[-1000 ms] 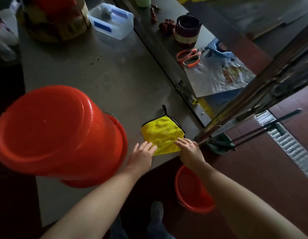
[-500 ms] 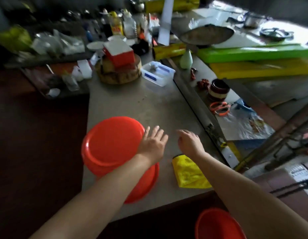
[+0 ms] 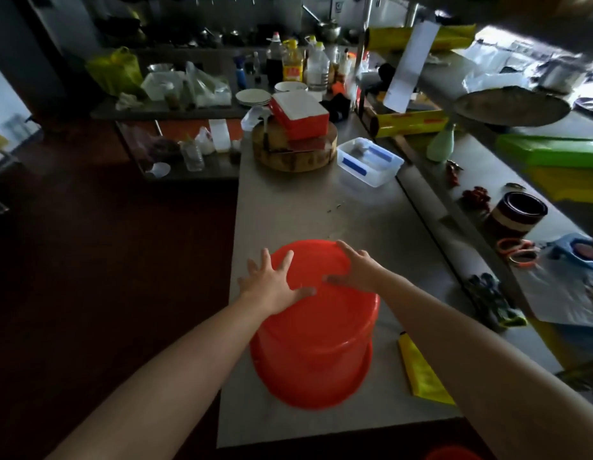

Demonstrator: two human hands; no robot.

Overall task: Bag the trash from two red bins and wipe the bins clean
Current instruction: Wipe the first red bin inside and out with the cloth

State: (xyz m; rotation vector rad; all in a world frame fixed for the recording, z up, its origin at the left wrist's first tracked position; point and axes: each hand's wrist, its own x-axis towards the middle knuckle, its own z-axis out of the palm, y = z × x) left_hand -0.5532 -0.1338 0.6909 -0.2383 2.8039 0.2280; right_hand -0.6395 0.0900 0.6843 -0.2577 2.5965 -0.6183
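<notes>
Where the upturned red bin [image 3: 315,343] stands near the left and front edges of the steel counter [image 3: 288,207], bare surface beyond it, left hand [image 3: 271,287] and right hand [image 3: 358,270] rest flat, fingers spread, on its base, yellow cloth [image 3: 421,373] just right.

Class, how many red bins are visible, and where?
2. One bin stands upside down on the counter, left hand and right hand on it; the second bin, mostly cropped, shows at the bottom edge.

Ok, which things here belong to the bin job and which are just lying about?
Job: upturned red bin, left hand and right hand flat on its base; yellow cloth beside it; second red bin, bottom edge.
Lying about: clear tub, chopping block, orange scissors, oil bottle.
</notes>
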